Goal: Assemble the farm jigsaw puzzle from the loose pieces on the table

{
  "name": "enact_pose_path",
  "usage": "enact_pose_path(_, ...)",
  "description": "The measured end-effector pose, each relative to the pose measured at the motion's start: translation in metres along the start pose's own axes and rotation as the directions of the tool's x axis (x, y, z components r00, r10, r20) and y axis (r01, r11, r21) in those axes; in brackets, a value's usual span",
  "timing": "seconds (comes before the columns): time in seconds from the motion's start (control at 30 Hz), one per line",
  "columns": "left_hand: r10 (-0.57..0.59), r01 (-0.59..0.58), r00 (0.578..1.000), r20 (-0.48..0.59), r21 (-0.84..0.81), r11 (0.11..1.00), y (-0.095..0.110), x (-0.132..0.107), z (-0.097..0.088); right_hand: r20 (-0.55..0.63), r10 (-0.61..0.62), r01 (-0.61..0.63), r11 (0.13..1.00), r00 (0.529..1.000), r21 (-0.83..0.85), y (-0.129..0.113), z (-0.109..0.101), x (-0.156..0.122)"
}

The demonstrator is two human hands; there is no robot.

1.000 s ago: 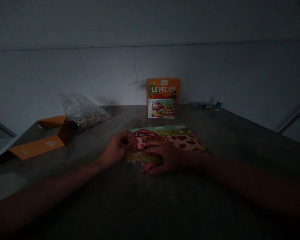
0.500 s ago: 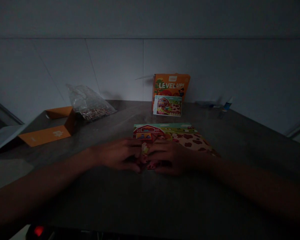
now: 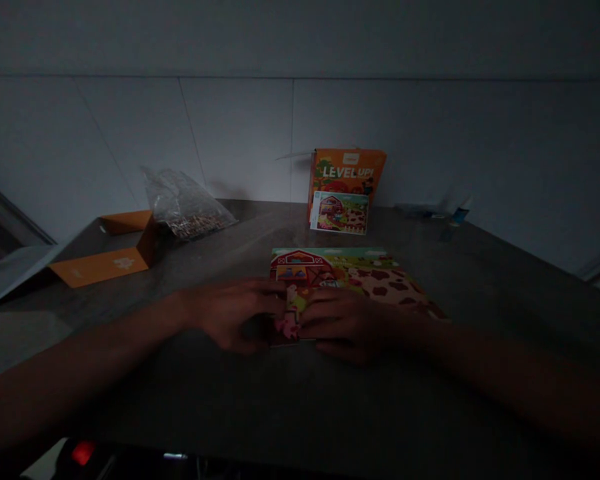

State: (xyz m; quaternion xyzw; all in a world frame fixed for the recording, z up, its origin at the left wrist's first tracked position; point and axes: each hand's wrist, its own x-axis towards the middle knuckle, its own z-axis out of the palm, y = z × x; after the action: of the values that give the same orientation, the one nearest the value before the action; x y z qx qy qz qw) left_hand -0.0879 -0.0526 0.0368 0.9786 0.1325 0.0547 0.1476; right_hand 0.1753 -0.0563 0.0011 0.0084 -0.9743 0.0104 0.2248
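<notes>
A farm jigsaw puzzle (image 3: 350,270) with a red barn and a spotted cow lies flat on the dark table (image 3: 290,393). My left hand (image 3: 230,319) rests palm down at the puzzle's near left corner, fingers curled onto the pieces. My right hand (image 3: 347,323) lies over the puzzle's near edge, fingers pointing left and pressing on the pieces. The fingertips of both hands almost meet over a pink piece (image 3: 286,325). The dim light hides whether either hand pinches a loose piece.
An orange puzzle box (image 3: 347,180) stands against the wall with a picture card (image 3: 339,212) leaning on it. A clear plastic bag of pieces (image 3: 187,207) and an orange box lid (image 3: 105,257) lie at the left. A small bottle (image 3: 457,217) stands at the back right.
My left hand slid from the puzzle's left edge down to its near left corner, meeting the right hand there. The camera shifted, so everything sits a little further right in view.
</notes>
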Motion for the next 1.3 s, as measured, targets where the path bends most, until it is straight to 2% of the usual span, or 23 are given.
enact_pose_path(0.1,0.005,-0.006,1.0,-0.013,-0.024,1.0,-0.002,0.0,0.001,-0.025,-0.022,0.022,1.0,0.999,-0.007,0.0,0.001,0.0)
enact_pose_path(0.23,0.006,-0.006,1.0,-0.01,-0.033,0.999,-0.004,0.0,0.001,-0.001,0.018,-0.018,1.0,1.0,-0.002,-0.002,0.001,0.001)
enact_pose_path(0.6,-0.032,0.031,0.999,-0.025,-0.05,0.998,-0.005,-0.001,0.0,-0.025,0.055,-0.054,0.998,0.998,0.037,-0.002,0.001,0.001)
enact_pose_path(0.8,0.009,-0.013,0.999,-0.052,-0.07,0.997,-0.007,0.0,0.0,-0.055,0.051,-0.046,0.994,0.997,0.102,0.0,0.004,0.001)
enact_pose_path(1.3,0.001,-0.006,0.998,-0.057,-0.089,0.996,-0.015,-0.003,0.003,-0.029,0.07,-0.066,0.988,0.997,0.139,-0.001,0.002,0.003)
